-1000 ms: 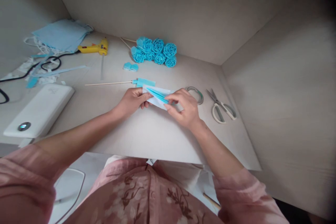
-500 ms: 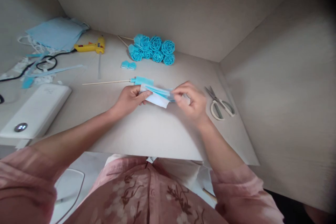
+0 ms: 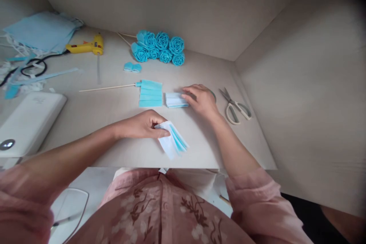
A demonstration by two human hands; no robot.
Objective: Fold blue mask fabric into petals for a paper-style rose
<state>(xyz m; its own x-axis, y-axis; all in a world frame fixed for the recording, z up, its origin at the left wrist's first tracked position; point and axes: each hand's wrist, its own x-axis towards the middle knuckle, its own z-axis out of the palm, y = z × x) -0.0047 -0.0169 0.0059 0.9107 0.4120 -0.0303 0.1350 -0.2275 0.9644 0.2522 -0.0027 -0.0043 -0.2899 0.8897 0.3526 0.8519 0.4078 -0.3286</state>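
My left hand [image 3: 145,125] is closed on a few pleated face mask pieces [image 3: 168,141], white with blue layers fanning out, over the table's front part. My right hand [image 3: 200,99] has its fingers apart, thumb and fingertips at the right end of a small stack of pale mask pieces [image 3: 175,100]; whether they press on it I cannot tell. Left of that stack a blue pleated mask piece [image 3: 151,93] lies flat. It adjoins the blue-wrapped tip of a thin wooden stick [image 3: 107,88]. Behind my right hand a round dark-rimmed thing [image 3: 213,94] is mostly hidden.
Scissors [image 3: 235,106] lie at the right. At the back are several blue rosettes [image 3: 162,42] and a small blue bow-shaped piece [image 3: 132,67]. A yellow glue gun [image 3: 85,47], piled masks [image 3: 40,32], scraps [image 3: 20,80] and a white power bank [image 3: 31,122] stand left.
My left hand has drawn the mask pieces down toward me. My right hand has let go of them and moved to the stack. The blue piece and stack now show uncovered. The view has shifted slightly.
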